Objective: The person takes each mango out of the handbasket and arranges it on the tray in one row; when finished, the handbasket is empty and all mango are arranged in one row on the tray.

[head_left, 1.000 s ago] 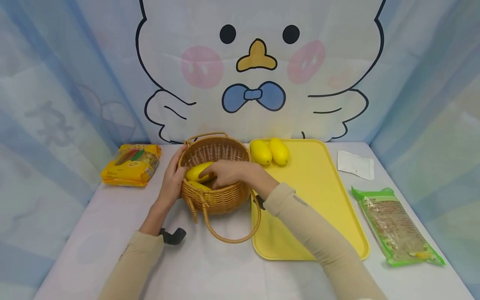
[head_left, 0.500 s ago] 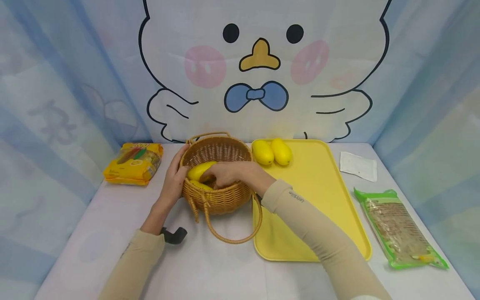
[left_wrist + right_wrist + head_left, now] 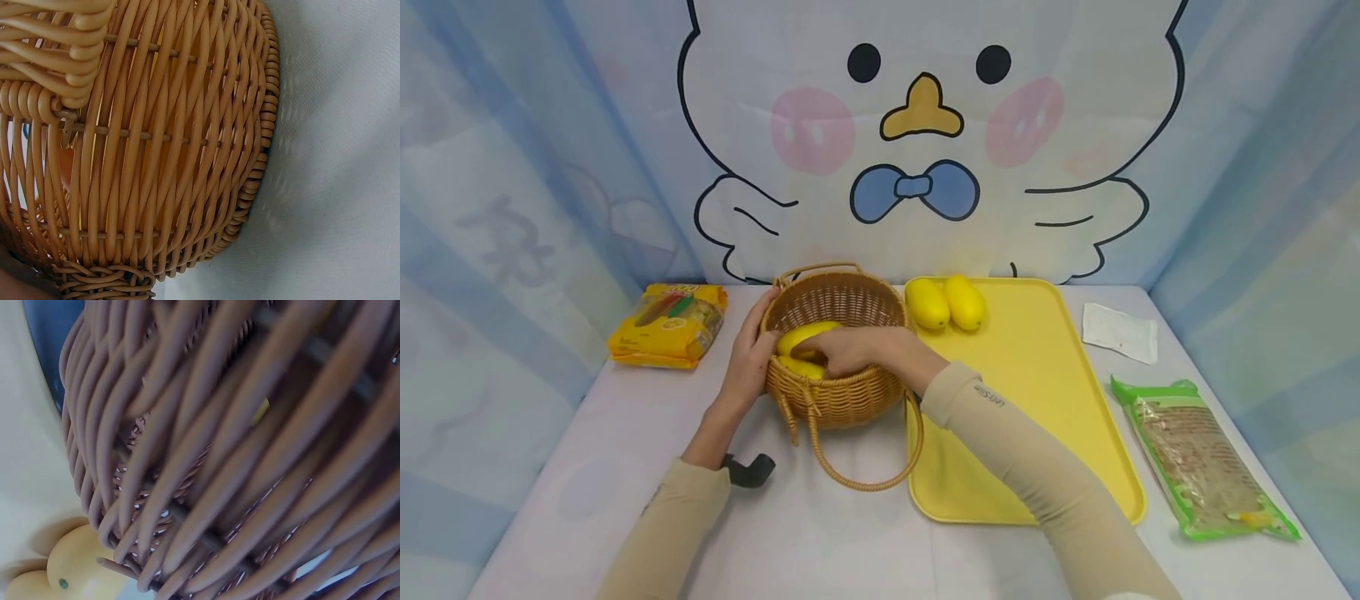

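Observation:
A round wicker basket point(image 3: 827, 404) stands left of the middle, partly over the yellow tray's left edge in the head view. My left hand point(image 3: 747, 367) holds its left rim, thumb at the inner edge. Reaching in from the right, my right hand point(image 3: 853, 350) has its fingers curled on a yellow mango point(image 3: 811, 333); the fingertips are partly hidden. A second mango point(image 3: 803, 367) lies in front of it inside the basket. In the left wrist view the basket's weave point(image 3: 169, 137) fills most of the picture; weave point(image 3: 206, 456) also covers the right wrist view.
Two more mangoes point(image 3: 946, 303) lie at the back left of the yellow tray point(image 3: 1037, 400). A yellow food packet point(image 3: 668, 327) sits at the far left. Right of the tray are a small white sachet point(image 3: 1120, 332) and a green-edged packet point(image 3: 1202, 458). The basket's handle point(image 3: 865, 486) hangs forward.
Both hands stay at the basket. The right fingers shift slightly among the mangoes, and more of the front mango shows. The whole view drifts a little.

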### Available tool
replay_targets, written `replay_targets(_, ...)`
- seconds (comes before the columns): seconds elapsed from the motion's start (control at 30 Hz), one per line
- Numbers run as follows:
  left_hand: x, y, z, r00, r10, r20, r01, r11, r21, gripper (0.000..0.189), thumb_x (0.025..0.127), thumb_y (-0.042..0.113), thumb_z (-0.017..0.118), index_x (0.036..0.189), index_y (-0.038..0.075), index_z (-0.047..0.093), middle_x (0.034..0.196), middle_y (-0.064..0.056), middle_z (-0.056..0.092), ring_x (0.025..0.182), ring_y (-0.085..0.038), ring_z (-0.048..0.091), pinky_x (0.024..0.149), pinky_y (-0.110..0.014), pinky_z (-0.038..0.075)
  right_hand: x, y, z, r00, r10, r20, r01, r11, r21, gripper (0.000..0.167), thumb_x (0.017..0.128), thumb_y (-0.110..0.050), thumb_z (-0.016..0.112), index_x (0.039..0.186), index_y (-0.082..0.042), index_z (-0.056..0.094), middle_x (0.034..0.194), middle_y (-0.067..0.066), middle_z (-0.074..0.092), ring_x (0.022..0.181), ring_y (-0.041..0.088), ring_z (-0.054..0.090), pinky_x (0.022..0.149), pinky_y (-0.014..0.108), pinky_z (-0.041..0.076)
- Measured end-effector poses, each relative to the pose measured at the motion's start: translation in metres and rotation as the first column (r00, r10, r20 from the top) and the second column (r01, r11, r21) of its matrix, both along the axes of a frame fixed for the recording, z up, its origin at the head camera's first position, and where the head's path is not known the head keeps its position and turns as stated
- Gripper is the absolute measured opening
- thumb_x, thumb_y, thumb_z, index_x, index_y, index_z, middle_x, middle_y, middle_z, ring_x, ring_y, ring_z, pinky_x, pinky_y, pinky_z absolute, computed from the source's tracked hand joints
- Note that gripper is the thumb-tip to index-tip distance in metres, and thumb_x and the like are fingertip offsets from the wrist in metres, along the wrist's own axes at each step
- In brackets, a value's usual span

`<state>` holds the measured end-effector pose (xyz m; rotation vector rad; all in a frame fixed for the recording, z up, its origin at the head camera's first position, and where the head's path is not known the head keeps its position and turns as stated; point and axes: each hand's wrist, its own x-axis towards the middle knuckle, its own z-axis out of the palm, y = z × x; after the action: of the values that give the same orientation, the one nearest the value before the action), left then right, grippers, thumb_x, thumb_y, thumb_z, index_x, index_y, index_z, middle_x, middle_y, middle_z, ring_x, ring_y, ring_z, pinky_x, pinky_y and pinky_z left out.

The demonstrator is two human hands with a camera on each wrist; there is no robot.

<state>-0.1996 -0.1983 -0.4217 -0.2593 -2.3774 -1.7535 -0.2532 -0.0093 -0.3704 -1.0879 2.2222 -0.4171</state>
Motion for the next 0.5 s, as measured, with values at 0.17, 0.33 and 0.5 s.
replay_targets(0.17,-0.0005,0.0003,0.0,1.0,-0.003,0.001,0.003,1.0,0.003,0.061,0.1,0.012,0.037,0.159,0.026,0.025,0.165,0.01,0.023,0.153,-0.016,0.021,0.125,-0.049,0.02,0.0008,-0.001,0.0013,1.0,-0.001,-0.012,0.002,1.0,0.012,0.069,0.091,-0.009,0.062,0.154,-0.02,0.038,0.149,0.002,0.051,0.131,0.013,0.048,0.114,0.033,0.04)
replay_targets(0.33,-0.0018,0.0004,-0.001,1.0,-0.006,0.017,0.006,1.0,0.0,0.062,0.1,0.012,0.036,0.159,0.025,0.023,0.166,0.007,0.022,0.153,-0.019,0.021,0.124,-0.051,0.02,0.0008,-0.0018,0.0003,1.0,-0.022,0.019,0.021,0.999,0.026,0.069,0.091,-0.012,0.063,0.155,-0.022,0.036,0.151,0.0,0.048,0.134,0.013,0.045,0.117,0.032,0.037)
replay_targets(0.5,-0.0003,0.0009,0.0,1.0,-0.008,0.015,0.008,1.0,0.004,0.062,0.1,0.012,0.036,0.159,0.026,0.023,0.165,0.008,0.022,0.153,-0.018,0.02,0.124,-0.051,0.019,0.0002,-0.0038,0.0004,1.0,-0.011,0.02,0.01,1.0,0.016,0.069,0.092,-0.013,0.064,0.155,-0.02,0.036,0.153,0.001,0.047,0.139,0.015,0.044,0.117,0.033,0.036)
